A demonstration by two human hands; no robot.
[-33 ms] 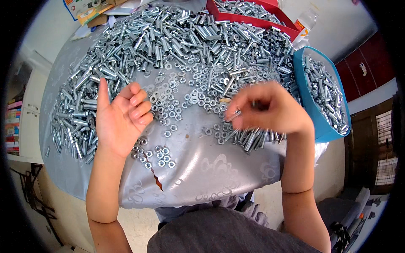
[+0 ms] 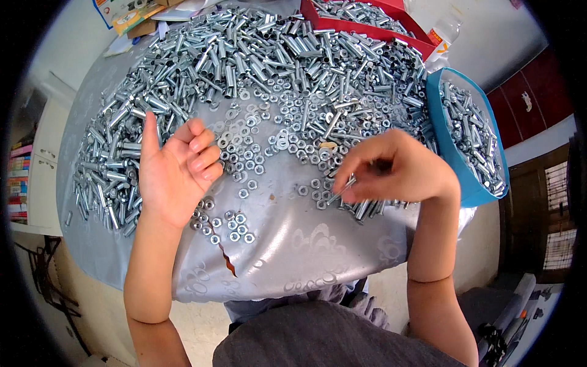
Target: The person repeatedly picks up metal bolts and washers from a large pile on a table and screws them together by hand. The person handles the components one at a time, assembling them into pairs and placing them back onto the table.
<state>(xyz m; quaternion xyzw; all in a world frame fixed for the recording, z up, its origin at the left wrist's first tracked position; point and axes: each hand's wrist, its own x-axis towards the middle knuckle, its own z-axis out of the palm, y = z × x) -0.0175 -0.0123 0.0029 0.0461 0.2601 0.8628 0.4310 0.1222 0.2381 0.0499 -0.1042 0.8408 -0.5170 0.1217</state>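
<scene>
My left hand (image 2: 177, 165) is raised palm up over the left part of the table, thumb stretched out and fingers loosely curled, with nothing in it. My right hand (image 2: 400, 168) is closed in a pinch, thumb against forefinger, on a thin shiny bolt (image 2: 350, 183); motion blurs it a little. Below that hand lies a small pile of long bolts (image 2: 367, 209). Loose hex nuts (image 2: 249, 164) and flat washers (image 2: 231, 139) are spread between the hands. Several nuts (image 2: 233, 225) sit in a group near my left wrist.
A large heap of metal sleeves and bolts (image 2: 238, 55) arcs across the far side of the table (image 2: 293, 244). A blue container (image 2: 474, 197) of sleeves stands at the right, a red box (image 2: 367, 35) at the back, beside a clear bottle (image 2: 444, 32). The silver tablecloth has a tear (image 2: 229, 264).
My right hand has moved slightly toward me and to the right with the bolt. The left hand keeps its place and shape.
</scene>
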